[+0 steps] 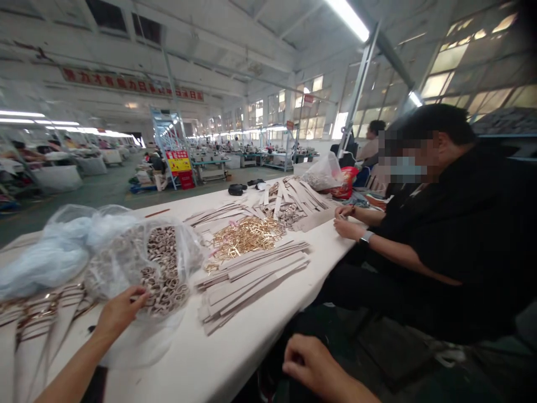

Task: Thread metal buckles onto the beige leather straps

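Observation:
My left hand [119, 314] is at the near edge of a clear plastic bag [113, 263] that lies open on the table. Thumb and forefinger are drawn together beside the small grey-beige strap loops [163, 280] spilling from it; whether a loop is between the fingertips is hidden. My right hand [310, 358], loosely curled in a fist, hangs over my lap past the table edge, with nothing visible in it. Flat pale straps [255, 282] lie stacked in front of me, and gold metal buckle pieces [247, 235] are heaped behind them.
Straps with gold buckles [52, 313] lie at the left, near a bluish plastic bag [62, 252]. More loose strips [293, 196] are piled at the table's far end. To my right sits a co-worker [444, 224], both hands over the table [239, 358] edge.

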The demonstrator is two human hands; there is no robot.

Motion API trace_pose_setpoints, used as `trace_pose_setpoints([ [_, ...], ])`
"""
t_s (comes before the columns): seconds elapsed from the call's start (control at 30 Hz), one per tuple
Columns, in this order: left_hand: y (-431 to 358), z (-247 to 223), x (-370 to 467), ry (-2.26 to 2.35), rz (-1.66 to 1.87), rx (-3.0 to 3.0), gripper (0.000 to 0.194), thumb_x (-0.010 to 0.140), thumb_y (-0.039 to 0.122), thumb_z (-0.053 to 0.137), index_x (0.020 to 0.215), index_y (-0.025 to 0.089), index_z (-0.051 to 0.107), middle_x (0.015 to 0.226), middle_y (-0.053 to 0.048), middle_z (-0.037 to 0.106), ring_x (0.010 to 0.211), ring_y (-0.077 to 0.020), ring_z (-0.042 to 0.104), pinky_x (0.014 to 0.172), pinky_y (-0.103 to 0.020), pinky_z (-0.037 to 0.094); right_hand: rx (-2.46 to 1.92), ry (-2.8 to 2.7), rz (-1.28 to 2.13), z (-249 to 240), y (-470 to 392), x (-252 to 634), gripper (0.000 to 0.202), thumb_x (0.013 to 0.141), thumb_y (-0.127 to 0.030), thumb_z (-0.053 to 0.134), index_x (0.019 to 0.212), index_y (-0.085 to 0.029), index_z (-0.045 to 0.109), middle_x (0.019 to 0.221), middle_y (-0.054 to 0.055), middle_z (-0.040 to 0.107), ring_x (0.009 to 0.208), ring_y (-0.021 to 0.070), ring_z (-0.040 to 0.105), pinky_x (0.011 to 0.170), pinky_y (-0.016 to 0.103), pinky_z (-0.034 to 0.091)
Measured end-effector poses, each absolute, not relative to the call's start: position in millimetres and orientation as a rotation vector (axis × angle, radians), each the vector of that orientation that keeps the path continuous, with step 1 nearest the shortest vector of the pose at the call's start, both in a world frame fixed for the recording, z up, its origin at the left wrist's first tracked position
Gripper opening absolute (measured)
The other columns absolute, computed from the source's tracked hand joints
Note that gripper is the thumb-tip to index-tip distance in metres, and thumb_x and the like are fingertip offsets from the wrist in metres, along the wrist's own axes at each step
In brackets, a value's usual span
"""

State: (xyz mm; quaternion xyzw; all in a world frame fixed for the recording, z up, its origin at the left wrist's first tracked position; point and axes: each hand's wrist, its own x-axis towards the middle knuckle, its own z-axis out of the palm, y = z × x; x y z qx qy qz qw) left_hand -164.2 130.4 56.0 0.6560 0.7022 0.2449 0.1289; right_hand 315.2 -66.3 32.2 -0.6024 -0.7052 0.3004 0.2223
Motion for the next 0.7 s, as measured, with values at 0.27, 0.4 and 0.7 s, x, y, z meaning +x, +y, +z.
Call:
trace_pose_setpoints([
  [0.27, 90, 62, -97, 1.732, 0.992, 1.433, 0.053, 0.063, 0.058, 0.063, 0.096, 0.018, 0.053, 0.082, -0.004, 0.068, 0.067, -0.0225, 0.066, 0.049, -0.027, 0.050, -1.438, -2.409, 0.145, 63, 102, 242, 0.020, 0.084, -0.023, 0.053, 0.100, -0.020, 0.065, 0.100, 0.008, 0.063, 0.100, 0.0212, 0.052, 0.085, 0.031, 0.039],
  [0.4, 58, 35, -55, 1.633, 0.971, 1.315, 0.058, 0.059, 0.063, 0.066, 0.093, 0.017, 0.057, 0.082, -0.007, 0.068, 0.071, -0.0235, 0.066, 0.048, -0.027, 0.049, -1.392, -2.461, 0.159, 46, 139, 229, 0.023, 0.075, -0.033, 0.066, 0.093, -0.019, 0.069, 0.091, 0.008, 0.063, 0.093, 0.0230, 0.053, 0.079, 0.033, 0.040],
  [0.7, 45, -13, -45, 1.626, 1.072, 1.155, 0.063, 0.049, 0.062, 0.075, 0.092, 0.018, 0.063, 0.075, -0.004, 0.070, 0.063, -0.0215, 0.064, 0.051, -0.028, 0.050, -1.248, -2.372, -0.046, 51, 151, 229, 0.018, 0.090, -0.025, 0.049, 0.085, -0.018, 0.065, 0.081, 0.005, 0.061, 0.082, 0.0157, 0.052, 0.076, 0.027, 0.038],
])
